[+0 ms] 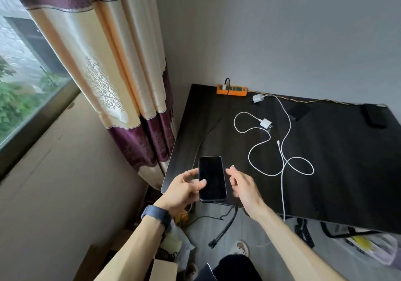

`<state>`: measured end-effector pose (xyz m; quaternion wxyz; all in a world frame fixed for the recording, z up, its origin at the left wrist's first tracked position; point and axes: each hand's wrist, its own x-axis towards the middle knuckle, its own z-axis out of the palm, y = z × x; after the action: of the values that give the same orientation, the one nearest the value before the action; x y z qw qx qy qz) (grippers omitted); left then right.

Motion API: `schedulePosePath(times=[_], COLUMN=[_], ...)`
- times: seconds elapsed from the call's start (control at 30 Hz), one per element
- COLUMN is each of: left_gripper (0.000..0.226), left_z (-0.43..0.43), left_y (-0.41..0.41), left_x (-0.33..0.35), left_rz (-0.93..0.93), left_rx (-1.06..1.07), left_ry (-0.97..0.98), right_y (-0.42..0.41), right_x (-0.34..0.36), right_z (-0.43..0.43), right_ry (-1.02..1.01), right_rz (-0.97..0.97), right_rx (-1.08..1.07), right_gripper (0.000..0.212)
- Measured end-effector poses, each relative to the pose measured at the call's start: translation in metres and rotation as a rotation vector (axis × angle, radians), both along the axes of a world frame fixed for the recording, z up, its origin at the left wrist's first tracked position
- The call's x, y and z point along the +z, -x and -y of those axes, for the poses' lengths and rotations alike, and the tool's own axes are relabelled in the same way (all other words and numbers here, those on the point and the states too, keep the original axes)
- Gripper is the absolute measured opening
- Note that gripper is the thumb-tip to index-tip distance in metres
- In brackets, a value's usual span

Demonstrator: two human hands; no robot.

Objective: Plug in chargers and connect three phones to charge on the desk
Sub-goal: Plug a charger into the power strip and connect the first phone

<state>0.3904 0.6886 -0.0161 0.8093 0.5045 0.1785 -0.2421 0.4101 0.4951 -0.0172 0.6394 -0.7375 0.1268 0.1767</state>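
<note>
While the left hand (181, 190) grips a black phone (212, 178) over the desk's (347, 161) lower-left corner, the right hand (243, 185) hangs loose-fingered beside it; white chargers (265, 123) sprawl centre-frame, an orange power strip (231, 90) against the grey wall (282, 31).

The desk (336, 183) was near-black with a faint wood grain. At its eleven o'clock lay an orange power strip (231, 90) with green sockets. The far charger (258, 97), the near charger (266, 123) and the cables (282, 193) were white. The phone (212, 177) at seven o'clock was black, like the second phone (299, 110) and third phone (373, 115) toward two o'clock. The curtain (104, 63) was cream, banded purple, with a pale tree pattern. The watch strap (157, 214) was dark blue.
</note>
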Motion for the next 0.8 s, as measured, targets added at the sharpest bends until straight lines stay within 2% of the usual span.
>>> schedulePosePath(times=[0.03, 0.1, 0.17, 0.23, 0.37, 0.5, 0.67, 0.8], left_gripper=[0.035, 0.032, 0.033, 0.025, 0.012, 0.021, 0.009, 0.014], left_z=[-0.002, -0.003, -0.004, -0.005, -0.006, 0.001, 0.011, 0.015], left_y=[-0.002, -0.006, -0.009, -0.010, -0.012, -0.012, -0.010, -0.008], left_x=[-0.001, 0.001, -0.001, 0.003, 0.010, 0.010, 0.009, 0.005], left_rz=[-0.012, -0.043, -0.055, -0.093, -0.141, -0.169, -0.193, -0.226], left_rx=[0.064, 0.191, 0.278, 0.348, 0.408, 0.403, 0.377, 0.364], left_ry=[0.057, 0.188, 0.301, 0.346, 0.382, 0.377, 0.362, 0.351], right_y=[0.001, 0.004, 0.011, 0.020, 0.034, 0.042, 0.046, 0.049], right_x=[0.002, 0.004, 0.005, 0.007, 0.018, 0.028, 0.029, 0.023], right_z=[0.001, 0.004, 0.007, 0.008, 0.005, 0.001, -0.007, -0.010], right_ry=[-0.085, -0.152, -0.157, -0.127, -0.086, -0.064, -0.024, 0.082], right_rz=[-0.023, -0.018, 0.019, 0.095, 0.200, 0.206, 0.225, 0.265], right_rx=[-0.039, -0.081, -0.066, -0.017, -0.026, 0.014, 0.019, 0.053], right_gripper=[0.056, 0.036, 0.021, 0.020, 0.007, 0.008, 0.011, 0.011])
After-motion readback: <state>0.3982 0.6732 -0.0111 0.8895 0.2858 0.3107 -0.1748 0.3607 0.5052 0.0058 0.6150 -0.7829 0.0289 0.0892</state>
